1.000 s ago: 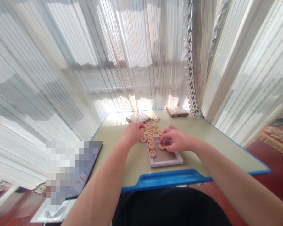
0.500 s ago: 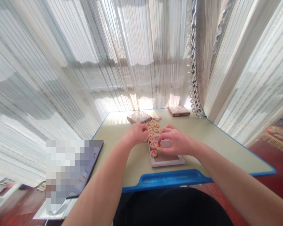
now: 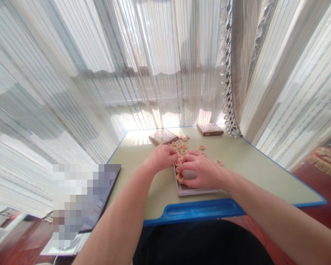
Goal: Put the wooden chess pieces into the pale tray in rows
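Black cloth covers the lap [image 3: 201, 243] below one pale table [image 3: 253, 173], whose blue edge has one long trough [image 3: 201, 209]. On the left stands one dark-edged panel [image 3: 99, 206], partly hidden by blurred blocks. Just past the trough lies one shallow white-rimmed tray [image 3: 195, 192]. Along its left wall I count three round wooden pieces: one gripped piece [image 3: 180, 178] nearest the lap, and two more pieces [image 3: 178, 162] beyond it. Two bare forearms reach forward from the lower corners. The right hand [image 3: 195, 170] arches palm-down over the tray, pinching that nearest piece between thumb and fingertips. The left hand [image 3: 163, 157] bends inward with fingers curled beside the tray's far left corner, next to other pieces; whether it holds one cannot be told. To the right of the right hand, three loose pieces [image 3: 202, 147] lie apart on the table. Ahead is a cluster of pieces [image 3: 184, 146], too overlapped to count, some marked in red, some in dark characters too small to read. Farther back lie two flat boxes, a left box [image 3: 163, 137] and a right box [image 3: 209, 129]; the right one's side bears a small, illegible pale label. Sheer striped curtains [image 3: 160, 55] hang behind.
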A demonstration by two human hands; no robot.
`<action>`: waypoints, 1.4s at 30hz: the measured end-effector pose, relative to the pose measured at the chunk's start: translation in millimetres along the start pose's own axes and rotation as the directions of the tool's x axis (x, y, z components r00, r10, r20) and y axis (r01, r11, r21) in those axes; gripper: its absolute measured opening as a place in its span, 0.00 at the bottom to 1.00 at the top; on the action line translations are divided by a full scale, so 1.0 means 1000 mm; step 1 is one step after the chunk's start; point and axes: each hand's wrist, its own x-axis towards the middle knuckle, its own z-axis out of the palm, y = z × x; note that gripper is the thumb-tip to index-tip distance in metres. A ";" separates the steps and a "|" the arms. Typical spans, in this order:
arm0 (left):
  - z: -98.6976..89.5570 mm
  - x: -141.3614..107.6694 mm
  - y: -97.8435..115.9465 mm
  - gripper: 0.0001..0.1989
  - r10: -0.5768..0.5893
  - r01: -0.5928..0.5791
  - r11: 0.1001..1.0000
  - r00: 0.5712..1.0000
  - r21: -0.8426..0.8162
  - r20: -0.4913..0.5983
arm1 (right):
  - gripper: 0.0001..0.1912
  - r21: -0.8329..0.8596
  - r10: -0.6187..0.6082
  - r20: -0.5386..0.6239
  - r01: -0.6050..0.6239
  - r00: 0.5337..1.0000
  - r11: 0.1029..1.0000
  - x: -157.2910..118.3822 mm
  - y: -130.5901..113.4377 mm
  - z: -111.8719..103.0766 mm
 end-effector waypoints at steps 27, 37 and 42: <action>-0.001 0.001 -0.002 0.12 -0.029 0.032 0.997 0.998 0.076 -0.047 | 0.10 -0.093 0.281 -0.168 -0.299 0.945 0.950 0.003 0.030 -0.006; 0.012 0.008 -0.006 0.13 0.111 -0.071 0.978 0.974 0.194 -0.199 | 0.14 -0.106 0.476 -0.121 -0.488 0.871 0.866 0.007 0.070 0.009; 0.016 0.010 -0.008 0.13 0.118 -0.082 0.984 0.965 0.160 -0.233 | 0.13 -0.073 0.481 -0.109 -0.489 0.870 0.869 0.011 0.078 0.015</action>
